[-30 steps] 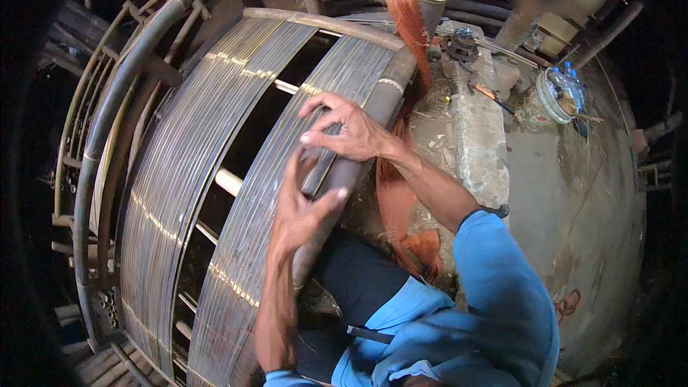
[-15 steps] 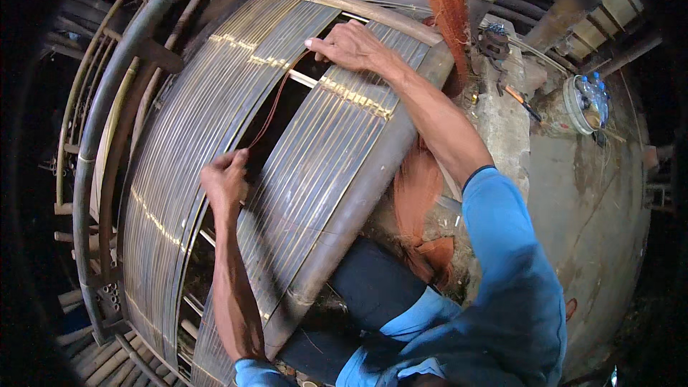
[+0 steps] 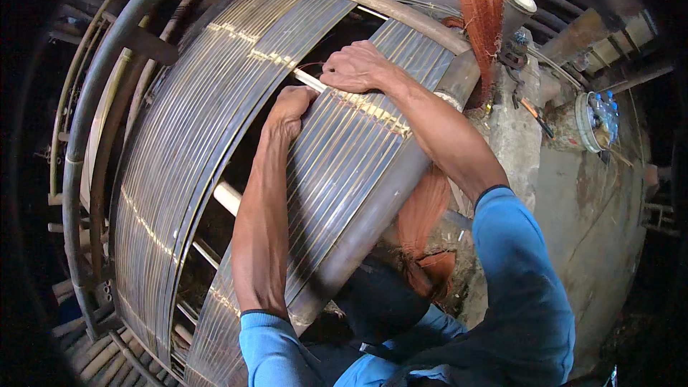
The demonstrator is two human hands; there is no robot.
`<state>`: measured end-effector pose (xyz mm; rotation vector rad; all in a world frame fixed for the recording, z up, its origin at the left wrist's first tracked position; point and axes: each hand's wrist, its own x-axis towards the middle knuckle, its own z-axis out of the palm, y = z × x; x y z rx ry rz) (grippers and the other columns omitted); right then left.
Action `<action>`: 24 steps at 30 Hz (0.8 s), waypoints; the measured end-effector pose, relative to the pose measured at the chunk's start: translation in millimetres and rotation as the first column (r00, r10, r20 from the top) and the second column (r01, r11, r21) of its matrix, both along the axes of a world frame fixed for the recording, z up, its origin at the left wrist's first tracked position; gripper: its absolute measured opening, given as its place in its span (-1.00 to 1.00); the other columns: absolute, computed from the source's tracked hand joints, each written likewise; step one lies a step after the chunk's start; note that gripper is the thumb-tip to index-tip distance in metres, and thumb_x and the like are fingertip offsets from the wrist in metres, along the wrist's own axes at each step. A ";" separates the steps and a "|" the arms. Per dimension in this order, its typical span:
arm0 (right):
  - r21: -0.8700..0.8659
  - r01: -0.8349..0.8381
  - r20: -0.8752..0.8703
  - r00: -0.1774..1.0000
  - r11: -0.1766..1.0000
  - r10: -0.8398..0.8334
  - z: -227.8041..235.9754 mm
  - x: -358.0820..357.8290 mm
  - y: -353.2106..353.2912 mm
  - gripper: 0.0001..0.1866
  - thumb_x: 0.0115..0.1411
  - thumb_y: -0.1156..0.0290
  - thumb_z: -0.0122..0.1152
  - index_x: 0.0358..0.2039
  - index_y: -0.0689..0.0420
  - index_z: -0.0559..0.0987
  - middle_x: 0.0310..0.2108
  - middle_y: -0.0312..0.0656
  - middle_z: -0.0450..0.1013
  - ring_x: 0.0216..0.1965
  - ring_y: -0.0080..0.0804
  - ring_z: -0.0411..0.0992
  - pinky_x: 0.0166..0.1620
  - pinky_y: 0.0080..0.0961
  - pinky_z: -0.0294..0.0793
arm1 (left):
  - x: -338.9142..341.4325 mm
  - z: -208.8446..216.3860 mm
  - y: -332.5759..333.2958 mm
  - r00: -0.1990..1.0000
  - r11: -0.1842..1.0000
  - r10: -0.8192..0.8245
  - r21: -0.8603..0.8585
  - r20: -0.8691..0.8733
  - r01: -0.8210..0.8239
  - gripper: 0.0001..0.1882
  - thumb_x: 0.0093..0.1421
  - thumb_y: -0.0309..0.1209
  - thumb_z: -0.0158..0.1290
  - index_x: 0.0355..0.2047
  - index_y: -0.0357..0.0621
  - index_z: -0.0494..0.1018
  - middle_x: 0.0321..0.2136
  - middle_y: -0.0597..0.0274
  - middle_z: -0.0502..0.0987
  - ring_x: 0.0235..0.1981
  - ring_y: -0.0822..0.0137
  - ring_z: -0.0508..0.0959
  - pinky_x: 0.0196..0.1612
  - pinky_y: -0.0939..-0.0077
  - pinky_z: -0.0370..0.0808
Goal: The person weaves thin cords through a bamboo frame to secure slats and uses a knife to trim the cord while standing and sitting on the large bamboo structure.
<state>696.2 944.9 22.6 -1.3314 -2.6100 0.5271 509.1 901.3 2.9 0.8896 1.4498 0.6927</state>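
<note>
Right hand (image 3: 356, 68) just beyond rod (image 3: 308, 80), left hand (image 3: 290, 106) just nearer; fingers curled, cannot tell what's held. Slats (image 3: 344, 165) right of rod; uneven pull could skew them.

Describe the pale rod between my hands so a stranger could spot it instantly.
Find the large slatted frame, then the dark gap dividing its two panels. Your pale rod crosses that gap near its upper end, and it alone runs between the left hand and the right hand.

Wide head-worn fisheye view, from above, facing down, fairly near the hands (image 3: 357, 67), straight edges bowed
</note>
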 end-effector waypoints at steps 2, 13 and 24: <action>0.003 0.009 -0.045 0.999 1.000 -0.009 7.1 -8.9 -2.7 -0.61 0.19 0.09 0.02 -0.36 0.10 0.69 -0.36 0.07 0.61 -0.27 0.12 0.56 -0.13 -0.13 0.50 | -16.1 4.1 -5.2 0.996 0.997 -0.039 0.063 -0.081 0.044 -0.71 0.21 -0.49 0.07 -0.18 -0.50 0.61 -0.37 -0.10 0.66 -0.34 0.20 0.67 -0.23 0.30 0.60; -0.360 -0.059 -0.897 0.295 0.931 -0.329 19.7 109.8 -89.9 -0.70 0.36 0.29 0.09 -0.48 0.21 0.50 -0.44 -0.19 0.46 -0.32 -0.27 0.47 0.04 -0.32 0.45 | -39.2 59.2 -101.5 0.718 0.890 0.224 0.439 -0.659 0.126 -0.59 0.23 -0.16 0.14 -0.11 -0.25 0.65 -0.19 -0.16 0.68 -0.14 -0.03 0.69 0.00 0.18 0.55; -0.316 -0.019 -0.888 0.357 0.949 -0.288 78.7 249.0 -293.0 -0.42 0.37 -0.12 0.01 -0.45 0.21 0.52 -0.53 -0.20 0.38 -0.41 -0.30 0.33 -0.21 -0.31 0.30 | -18.4 37.5 -122.1 0.664 0.937 0.241 0.349 -0.708 0.032 -0.45 0.29 0.11 -0.04 -0.15 -0.07 0.69 -0.36 -0.22 0.66 -0.20 -0.21 0.65 -0.04 -0.03 0.52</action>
